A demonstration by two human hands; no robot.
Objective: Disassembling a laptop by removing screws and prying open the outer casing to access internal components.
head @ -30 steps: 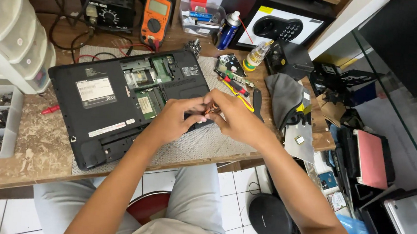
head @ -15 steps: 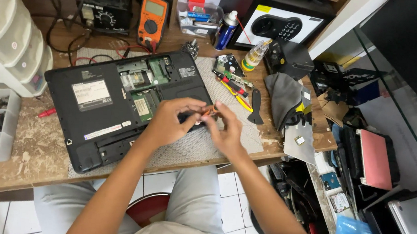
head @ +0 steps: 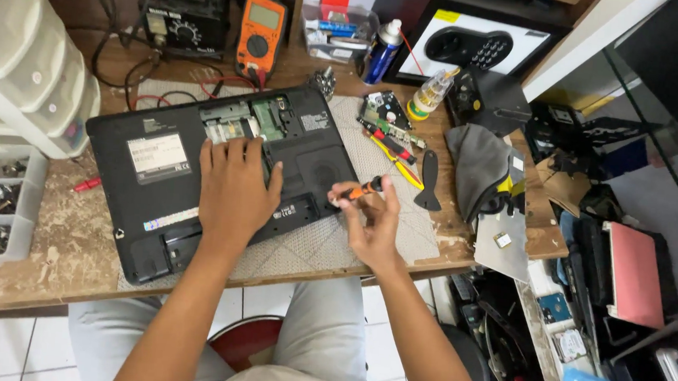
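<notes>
Left hand: the left hand (head: 234,187) lies flat and spread on the underside of the black laptop (head: 221,170), fingers toward its open bay; half a second ago it was up beside the other hand, both closed round the tool.
Right hand: the right hand (head: 373,221) alone pinches a small orange-and-black screwdriver (head: 359,190) between thumb and fingertips, just off the laptop's right edge and over the grey mat (head: 400,230).
Change: the hands have parted; the laptop has not shifted on the worktop (head: 48,250).
Screwdriver: its tip points toward the laptop's right edge; whether it touches the case cannot be told.
Behind the laptop: an orange meter (head: 259,38) and a blue spray can (head: 382,52) stand near the back of the worktop.
Right of the laptop: a black pry tool (head: 429,181) and a grey cloth (head: 480,164) lie on the worktop.
Hard to see: the left palm hides part of the laptop's base; the white drawers (head: 23,49) to the laptop's left are cut off by the frame.
</notes>
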